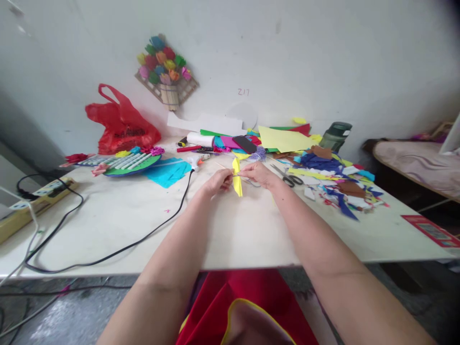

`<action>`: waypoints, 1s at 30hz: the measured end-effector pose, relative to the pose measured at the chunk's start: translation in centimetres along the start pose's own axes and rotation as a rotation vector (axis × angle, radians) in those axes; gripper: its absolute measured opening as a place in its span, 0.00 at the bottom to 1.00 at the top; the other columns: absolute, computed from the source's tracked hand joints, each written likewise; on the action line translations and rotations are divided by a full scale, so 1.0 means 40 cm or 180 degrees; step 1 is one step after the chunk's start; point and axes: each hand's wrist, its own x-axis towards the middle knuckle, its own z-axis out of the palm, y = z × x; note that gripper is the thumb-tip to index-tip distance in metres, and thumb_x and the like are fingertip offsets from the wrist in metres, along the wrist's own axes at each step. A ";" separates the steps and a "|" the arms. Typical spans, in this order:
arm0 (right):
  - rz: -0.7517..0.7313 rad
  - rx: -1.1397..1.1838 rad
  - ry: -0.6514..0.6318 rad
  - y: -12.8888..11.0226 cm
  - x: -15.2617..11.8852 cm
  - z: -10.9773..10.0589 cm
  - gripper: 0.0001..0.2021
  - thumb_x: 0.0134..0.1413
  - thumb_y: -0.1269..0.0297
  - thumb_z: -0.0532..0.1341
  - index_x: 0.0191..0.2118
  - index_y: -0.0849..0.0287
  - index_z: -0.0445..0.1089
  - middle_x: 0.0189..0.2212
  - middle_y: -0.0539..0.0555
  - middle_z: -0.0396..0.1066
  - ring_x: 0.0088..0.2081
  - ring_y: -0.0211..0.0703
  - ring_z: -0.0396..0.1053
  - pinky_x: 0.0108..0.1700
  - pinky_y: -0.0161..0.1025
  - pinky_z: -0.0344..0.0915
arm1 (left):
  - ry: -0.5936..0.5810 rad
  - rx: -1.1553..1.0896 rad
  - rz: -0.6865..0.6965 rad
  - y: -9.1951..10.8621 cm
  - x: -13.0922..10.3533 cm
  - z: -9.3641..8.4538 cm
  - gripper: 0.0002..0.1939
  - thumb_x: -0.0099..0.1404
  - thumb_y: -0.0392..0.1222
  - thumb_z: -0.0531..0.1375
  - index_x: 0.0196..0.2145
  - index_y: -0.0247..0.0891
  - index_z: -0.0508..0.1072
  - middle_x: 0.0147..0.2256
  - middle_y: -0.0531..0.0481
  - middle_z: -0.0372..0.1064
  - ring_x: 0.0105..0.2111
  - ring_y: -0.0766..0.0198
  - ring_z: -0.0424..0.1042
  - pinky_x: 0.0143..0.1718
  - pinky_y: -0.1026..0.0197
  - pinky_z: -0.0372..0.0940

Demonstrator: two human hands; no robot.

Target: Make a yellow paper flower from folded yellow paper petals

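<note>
A pleated-looking strip of yellow paper (pixel 237 178) stands upright between my two hands, above the white table. My left hand (pixel 221 180) has its fingers curled closed at the strip's left side, gripping its middle. From the right, my right hand (pixel 257 173) pinches at the same middle part. A thin strand seems to run out under the right fingers, too fine to make out. Just beyond the hands sits a bundle of purple-grey yarn (pixel 258 154). Scissors (pixel 292 180) with black handles lie to the right of my right hand.
A glue gun (pixel 197 162) trails its black cord (pixel 158 225) across the table's left half. Paper scraps (pixel 338 177) are heaped at right by a green bottle (pixel 335 136). A red plastic bag (pixel 120 122), a decorated green disc (pixel 132 165) and a power strip (pixel 39 203) stand left.
</note>
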 end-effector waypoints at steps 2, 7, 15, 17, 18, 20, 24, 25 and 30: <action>0.0015 -0.0010 -0.0116 -0.004 -0.004 -0.001 0.20 0.32 0.53 0.69 0.15 0.60 0.60 0.11 0.40 0.44 0.16 0.26 0.40 0.20 0.33 0.37 | -0.0124 -0.0362 -0.0228 0.001 0.004 0.000 0.16 0.59 0.41 0.50 0.16 0.38 0.53 0.14 0.59 0.40 0.12 0.75 0.42 0.14 0.69 0.47; -0.0061 -0.0044 -0.0096 -0.005 -0.003 -0.002 0.21 0.33 0.52 0.69 0.15 0.60 0.57 0.12 0.41 0.43 0.17 0.26 0.39 0.21 0.33 0.35 | -0.0195 -0.0751 -0.0307 -0.004 0.013 -0.005 0.12 0.53 0.38 0.51 0.16 0.38 0.52 0.15 0.61 0.37 0.12 0.76 0.39 0.13 0.70 0.45; -0.0192 -0.0289 0.0453 0.014 0.022 0.012 0.18 0.32 0.51 0.66 0.18 0.62 0.64 0.13 0.42 0.50 0.19 0.29 0.46 0.23 0.33 0.43 | 0.0242 -0.0285 -0.0152 -0.006 0.012 0.018 0.13 0.52 0.40 0.50 0.16 0.40 0.48 0.14 0.59 0.38 0.12 0.74 0.41 0.13 0.68 0.45; -0.0258 -0.0540 0.0585 0.024 0.032 0.018 0.16 0.34 0.54 0.65 0.17 0.62 0.64 0.14 0.44 0.53 0.21 0.30 0.49 0.25 0.33 0.46 | 0.0447 0.0248 0.0012 -0.007 0.013 0.018 0.10 0.53 0.40 0.49 0.17 0.40 0.51 0.14 0.58 0.42 0.12 0.73 0.44 0.13 0.67 0.46; -0.0268 -0.0695 0.0634 0.029 0.037 0.020 0.14 0.35 0.57 0.64 0.17 0.62 0.63 0.15 0.44 0.54 0.21 0.31 0.50 0.25 0.33 0.47 | 0.0574 0.0537 0.0119 -0.007 0.013 0.017 0.09 0.53 0.40 0.49 0.18 0.40 0.54 0.14 0.58 0.44 0.12 0.72 0.46 0.14 0.67 0.47; -0.0274 -0.1020 0.0743 0.037 0.045 0.025 0.13 0.38 0.60 0.63 0.15 0.61 0.62 0.14 0.45 0.54 0.21 0.32 0.51 0.25 0.34 0.47 | 0.0789 0.1135 0.0305 -0.005 0.010 0.015 0.05 0.53 0.39 0.50 0.21 0.38 0.59 0.15 0.57 0.50 0.14 0.71 0.51 0.16 0.66 0.50; -0.0219 -0.1640 0.0906 0.044 0.053 0.037 0.10 0.41 0.64 0.60 0.16 0.61 0.64 0.14 0.46 0.55 0.21 0.33 0.53 0.25 0.34 0.46 | 0.0979 0.2451 0.0689 0.007 -0.003 0.020 0.05 0.53 0.39 0.53 0.26 0.36 0.67 0.23 0.52 0.64 0.22 0.67 0.64 0.25 0.64 0.58; -0.0190 -0.1755 0.0939 0.044 0.054 0.041 0.10 0.41 0.64 0.60 0.16 0.61 0.64 0.14 0.46 0.55 0.21 0.33 0.53 0.25 0.34 0.47 | 0.0997 0.2773 0.0777 0.011 -0.007 0.023 0.06 0.53 0.40 0.54 0.27 0.35 0.68 0.25 0.50 0.67 0.26 0.64 0.66 0.28 0.64 0.60; -0.0046 -0.1888 0.1089 0.034 0.054 0.062 0.10 0.44 0.63 0.59 0.18 0.60 0.67 0.17 0.48 0.60 0.23 0.35 0.57 0.25 0.34 0.49 | 0.1095 0.4044 0.0609 0.027 -0.016 0.041 0.14 0.61 0.46 0.52 0.37 0.33 0.68 0.35 0.37 0.73 0.37 0.52 0.72 0.37 0.57 0.63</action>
